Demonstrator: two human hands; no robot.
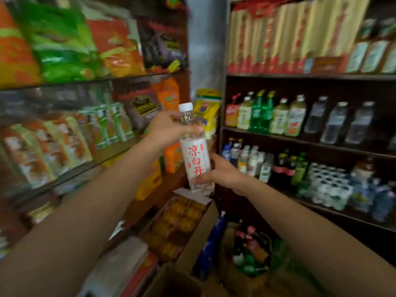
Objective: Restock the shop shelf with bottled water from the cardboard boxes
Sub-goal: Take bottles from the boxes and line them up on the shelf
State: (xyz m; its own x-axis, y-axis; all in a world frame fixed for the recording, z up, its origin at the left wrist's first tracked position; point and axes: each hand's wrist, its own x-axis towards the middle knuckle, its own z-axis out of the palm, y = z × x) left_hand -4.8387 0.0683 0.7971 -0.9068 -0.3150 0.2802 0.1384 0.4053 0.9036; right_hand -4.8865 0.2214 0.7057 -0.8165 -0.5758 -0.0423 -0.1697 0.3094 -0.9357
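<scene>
Both arms are stretched out in front of the person, raised to about the middle shelf level, with one water bottle (196,151) held upright between the hands. The left hand (169,130) has its grip closed around the bottle's upper part just under the white cap (185,106), fingers wrapped across the clear shoulder. The right hand (222,173) cups the lower end, fingers curled round the base below the white label with red characters. The bottle hangs in the air above an open cardboard box (192,239) of orange packets on the floor, left of the dark drinks shelf (300,140), where other bottles stand in rows
</scene>
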